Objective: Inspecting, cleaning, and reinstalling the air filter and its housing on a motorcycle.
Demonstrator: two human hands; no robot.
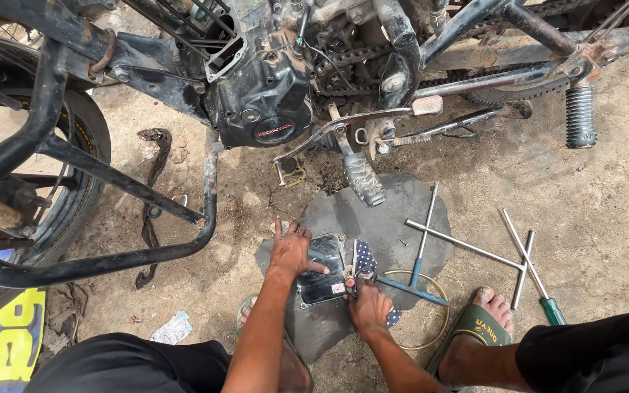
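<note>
black engine cover (323, 271), dotted navy cloth (364, 258)

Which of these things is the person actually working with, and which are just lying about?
In use:
left hand pressing on the black engine cover
right hand at the cover's edge
dotted cloth beside it

Lying about:
T-handle wrenches
green-handled screwdriver
black strap on the ground

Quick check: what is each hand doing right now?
Left hand: open, flat on the black cover.
Right hand: closed around a tool and spotted cloth.
</note>
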